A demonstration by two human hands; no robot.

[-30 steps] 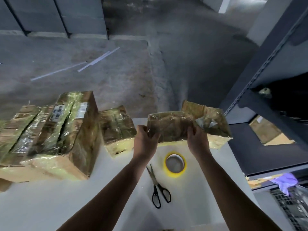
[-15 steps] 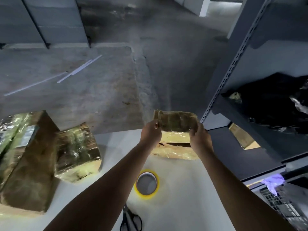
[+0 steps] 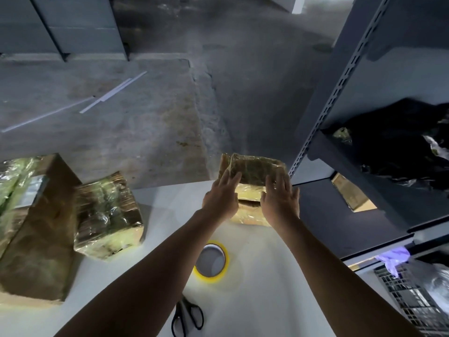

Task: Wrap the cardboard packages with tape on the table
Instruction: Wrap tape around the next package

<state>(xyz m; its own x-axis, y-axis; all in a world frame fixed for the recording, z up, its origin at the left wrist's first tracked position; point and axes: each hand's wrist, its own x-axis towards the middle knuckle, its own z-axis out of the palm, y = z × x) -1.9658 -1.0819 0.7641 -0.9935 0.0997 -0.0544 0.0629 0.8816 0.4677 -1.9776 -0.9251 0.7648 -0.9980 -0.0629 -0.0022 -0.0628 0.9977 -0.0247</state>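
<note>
A small tape-wrapped cardboard package [image 3: 256, 169] lies on top of another wrapped package [image 3: 249, 217] at the far edge of the white table [image 3: 262, 288]. My left hand [image 3: 222, 198] and my right hand [image 3: 279, 200] rest flat against the near side of the top package, fingers spread and not gripping. A yellow roll of tape [image 3: 211, 261] lies flat on the table between my forearms. Black scissors [image 3: 187, 317] lie nearer to me. A medium wrapped package [image 3: 107, 215] and a large one [image 3: 36, 227] stand at the left.
A grey metal shelf rack [image 3: 340, 98] stands close on the right, with a black bag [image 3: 398, 147] and a wrapped package [image 3: 352, 194] on it. A purple glove [image 3: 393, 257] hangs over a wire crate [image 3: 413, 302]. Concrete floor lies beyond the table.
I carried the small package to the right and set it on top of the other one. My fingers went from gripping its ends to lying spread against it. The view shifted right.
</note>
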